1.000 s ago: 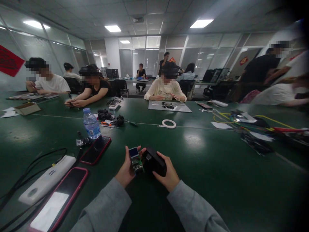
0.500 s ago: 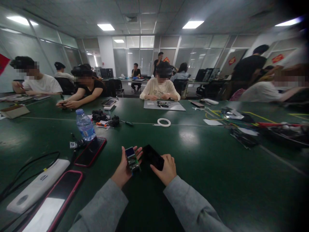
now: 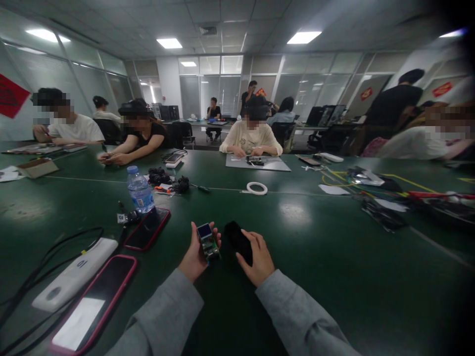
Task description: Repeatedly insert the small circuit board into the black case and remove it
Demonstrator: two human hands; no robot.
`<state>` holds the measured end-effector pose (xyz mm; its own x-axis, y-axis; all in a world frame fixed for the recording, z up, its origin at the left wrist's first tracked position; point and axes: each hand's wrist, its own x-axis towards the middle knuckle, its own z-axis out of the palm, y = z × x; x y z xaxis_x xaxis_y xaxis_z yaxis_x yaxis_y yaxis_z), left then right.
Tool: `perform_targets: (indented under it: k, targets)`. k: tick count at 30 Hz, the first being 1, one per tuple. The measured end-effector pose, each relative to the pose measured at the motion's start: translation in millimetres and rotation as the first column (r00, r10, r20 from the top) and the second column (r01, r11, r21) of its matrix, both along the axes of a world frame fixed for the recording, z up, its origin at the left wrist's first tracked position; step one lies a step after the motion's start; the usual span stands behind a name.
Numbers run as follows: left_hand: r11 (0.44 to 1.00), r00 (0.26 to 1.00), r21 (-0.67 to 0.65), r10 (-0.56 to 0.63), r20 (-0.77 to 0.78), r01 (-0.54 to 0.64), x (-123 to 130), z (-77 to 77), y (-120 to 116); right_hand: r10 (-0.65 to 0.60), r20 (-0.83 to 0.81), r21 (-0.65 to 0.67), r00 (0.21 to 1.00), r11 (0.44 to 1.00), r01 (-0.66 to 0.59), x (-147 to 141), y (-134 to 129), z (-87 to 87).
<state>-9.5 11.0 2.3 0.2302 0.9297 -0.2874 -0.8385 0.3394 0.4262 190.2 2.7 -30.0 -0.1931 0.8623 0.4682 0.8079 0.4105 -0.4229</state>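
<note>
My left hand point(image 3: 193, 257) holds a small green circuit board point(image 3: 209, 242) with a dark screen at its upper end, its parts facing up. The board lies across the palm, with the fingertips showing along its right side. To the right, my right hand point(image 3: 257, 256) is closed round a black case point(image 3: 237, 241), thumb at the near side and fingers over the right edge. Board and case are side by side, a small gap between them, over the green table point(image 3: 311, 296). The case's underside is hidden.
On the left are a bottle point(image 3: 140, 190), two red-edged phones point(image 3: 147, 228) point(image 3: 97, 301), a white device point(image 3: 76, 274) and black cables. Farther off are a tape roll point(image 3: 257, 188), a black cable bundle point(image 3: 159, 176) and a person point(image 3: 252, 133) across the table. Wires lie at right.
My right hand has turned the black case more upright, with its fingers now farther over it. The view has shifted a little left, so most things appear farther right.
</note>
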Motion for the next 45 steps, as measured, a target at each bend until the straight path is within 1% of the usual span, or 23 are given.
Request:
perform_targets:
  k: [2,5,7,10,14,19,22,26,28,31,35,40,45]
  targets:
    - [1.0,1.0,0.009,-0.009,0.008,0.009,-1.5,1.1,-0.8,0.036,0.003,-0.013,0.999,0.999,-0.036,-0.7,-0.9,0.8]
    - [0.999,1.0,0.043,-0.028,0.012,0.027,-3.2,2.0,-2.2,0.039,-0.001,-0.001,0.999,0.999,-0.039,0.0,-0.8,-0.1]
    - [0.996,0.998,0.072,-0.058,0.029,0.056,-3.9,2.2,-3.3,0.02,0.002,0.028,1.0,0.999,-0.02,1.0,-0.1,-1.9]
    - [0.989,0.992,0.106,-0.111,0.059,0.104,-4.1,2.7,-4.8,-0.044,0.021,0.073,0.999,0.996,0.043,2.9,1.7,-4.8]
    - [0.984,0.989,0.119,-0.14,0.045,0.134,-2.3,3.6,-5.6,-0.095,0.026,0.1,0.995,0.991,0.092,5.9,4.5,-6.9]
    - [0.986,0.99,0.101,-0.137,0.017,0.135,0.7,4.8,-5.1,-0.085,0.029,0.098,0.996,0.992,0.082,8.3,4.1,-6.0]
    - [0.987,0.99,0.064,-0.144,-0.008,0.145,1.6,5.9,-5.0,-0.071,0.042,0.091,0.997,0.994,0.067,8.4,2.5,-5.8]
    - [0.989,0.989,0.041,-0.142,-0.032,0.143,2.2,6.9,-4.9,-0.091,0.059,0.099,0.994,0.991,0.084,7.8,1.8,-7.1]
    - [0.991,0.991,0.028,-0.133,-0.034,0.134,2.8,7.2,-4.3,-0.107,0.057,0.108,0.993,0.989,0.101,7.5,2.5,-7.6]
    - [0.994,0.994,0.01,-0.107,-0.026,0.107,3.7,7.3,-2.8,-0.098,0.041,0.114,0.994,0.989,0.093,7.1,3.8,-7.5]
    - [0.995,0.995,0.012,-0.095,-0.018,0.096,3.0,5.9,-1.1,-0.086,0.013,0.126,0.996,0.989,0.084,6.2,3.8,-4.9]
    - [0.997,0.997,0.019,-0.076,-0.032,0.077,0.3,4.7,-1.8,-0.11,-0.025,0.202,0.994,0.973,0.113,5.0,1.9,-0.9]
    - [0.995,0.997,0.05,-0.081,-0.014,0.082,-0.5,6.8,-3.2,-0.098,-0.003,0.17,0.995,0.981,0.098,5.9,1.8,-0.7]
